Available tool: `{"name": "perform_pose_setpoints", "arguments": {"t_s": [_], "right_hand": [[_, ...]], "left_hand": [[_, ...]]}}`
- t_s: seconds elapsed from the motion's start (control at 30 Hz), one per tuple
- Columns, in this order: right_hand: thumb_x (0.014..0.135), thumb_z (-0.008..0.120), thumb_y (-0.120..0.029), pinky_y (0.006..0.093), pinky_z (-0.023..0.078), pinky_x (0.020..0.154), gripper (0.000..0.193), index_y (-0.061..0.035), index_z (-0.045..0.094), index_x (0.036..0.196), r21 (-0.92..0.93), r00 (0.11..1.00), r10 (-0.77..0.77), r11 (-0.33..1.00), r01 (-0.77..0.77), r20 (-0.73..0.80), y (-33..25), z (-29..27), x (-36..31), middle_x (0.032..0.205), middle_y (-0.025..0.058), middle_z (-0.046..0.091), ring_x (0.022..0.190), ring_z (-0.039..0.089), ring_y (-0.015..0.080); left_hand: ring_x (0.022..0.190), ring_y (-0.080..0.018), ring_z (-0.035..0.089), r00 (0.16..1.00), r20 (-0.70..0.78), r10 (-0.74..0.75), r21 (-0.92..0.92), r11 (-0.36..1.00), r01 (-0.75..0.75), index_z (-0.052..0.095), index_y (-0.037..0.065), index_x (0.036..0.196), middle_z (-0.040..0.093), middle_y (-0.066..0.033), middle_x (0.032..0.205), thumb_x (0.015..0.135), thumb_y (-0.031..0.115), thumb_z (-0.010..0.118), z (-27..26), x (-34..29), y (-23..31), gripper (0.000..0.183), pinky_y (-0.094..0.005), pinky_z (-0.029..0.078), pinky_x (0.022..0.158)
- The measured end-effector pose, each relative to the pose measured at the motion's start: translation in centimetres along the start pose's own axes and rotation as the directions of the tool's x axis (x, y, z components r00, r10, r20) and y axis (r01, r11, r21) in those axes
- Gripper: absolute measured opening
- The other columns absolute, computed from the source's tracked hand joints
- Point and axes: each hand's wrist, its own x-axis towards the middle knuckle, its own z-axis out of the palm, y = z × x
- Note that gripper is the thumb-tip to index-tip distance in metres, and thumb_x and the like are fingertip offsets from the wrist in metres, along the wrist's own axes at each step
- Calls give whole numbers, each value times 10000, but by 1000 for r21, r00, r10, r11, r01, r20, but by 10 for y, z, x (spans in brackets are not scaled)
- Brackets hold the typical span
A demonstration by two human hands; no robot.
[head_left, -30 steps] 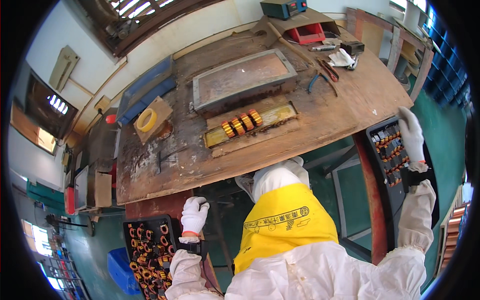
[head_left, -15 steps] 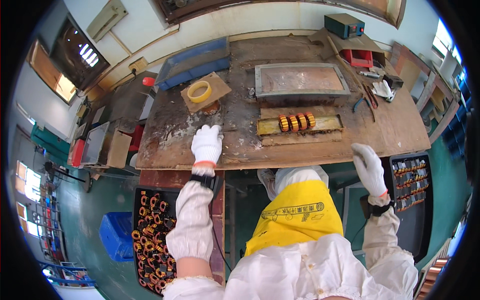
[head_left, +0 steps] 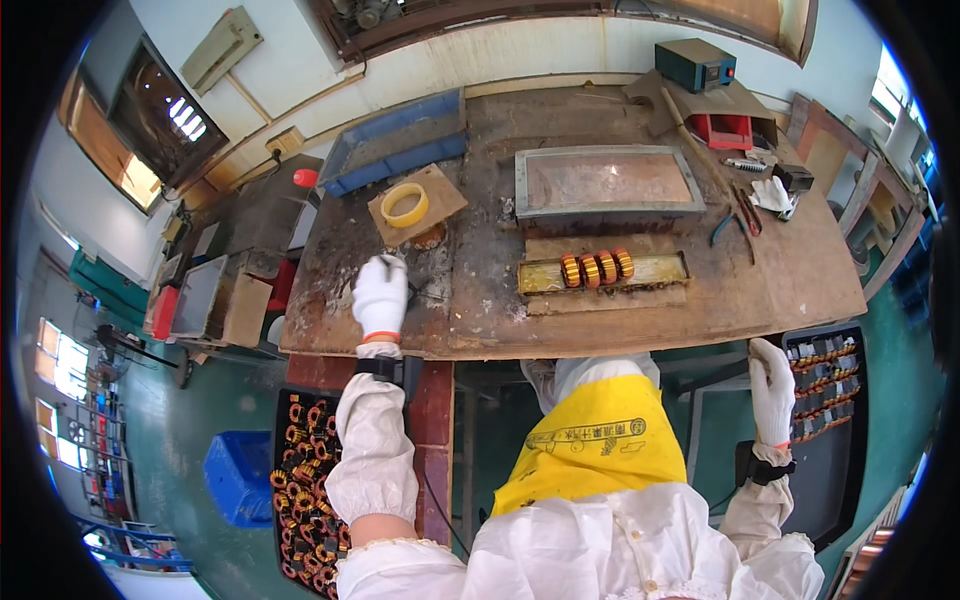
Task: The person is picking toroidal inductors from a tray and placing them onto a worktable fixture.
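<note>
My left hand [head_left: 381,297], in a white knit glove, rests at the left front of the wooden bench [head_left: 600,335], its fingers curled closed. Whatever they may hold is hidden; a thin dark thing shows beside them. Past it lies a yellow tape roll [head_left: 404,205] on a piece of cardboard [head_left: 446,192]. My right hand [head_left: 772,388], gloved too, hangs off the bench's front edge with fingers stretched and nothing visible in them. Beside it, a black tray [head_left: 828,470] holds rows of wound coils [head_left: 825,388]. Several copper ring coils [head_left: 597,268] stand in a shallow trough [head_left: 655,268] mid-bench.
A framed metal box [head_left: 608,185] sits behind the trough, and a blue tray [head_left: 395,150] at the back left. Pliers [head_left: 746,210], a crumpled white glove [head_left: 770,194] and a teal device [head_left: 695,64] occupy the right. Many loose coils [head_left: 305,490] fill the left-hand tray.
My left hand has moved slightly left on the bench, its fingers now curled. My right hand has dropped down and right, from the bench edge toward the black tray.
</note>
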Motion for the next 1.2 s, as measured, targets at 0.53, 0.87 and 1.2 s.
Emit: {"name": "perform_pose_setpoints", "arguments": {"t_s": [0.53,0.87,1.2], "right_hand": [[815,564,13,353,496,761,212,-16,615,1020,76,1000,-17,997,17,-8,13,2,1,953,155,630,855,620,312],[799,569,-1,365,498,764,180,-14,634,966,-19,997,62,998,-63,-51,38,-25,-21,931,159,641,858,620,335],[799,571,0,365,499,771,159,-20,645,939,-37,994,100,994,-102,-38,47,-29,-22,929,153,645,871,621,331]], "left_hand": [[617,-101,487,827,511,236,-859,97,503,555,62,1015,538,-24,747,937,200,532,-76,48,159,160,-266,411,510],[710,-241,636,749,604,273,-785,42,617,510,18,1011,635,-176,893,924,180,535,33,37,331,186,-357,569,571],[682,-264,661,740,655,153,-754,63,654,464,-31,1042,640,-210,940,928,187,498,73,32,355,248,-348,587,521]]}}
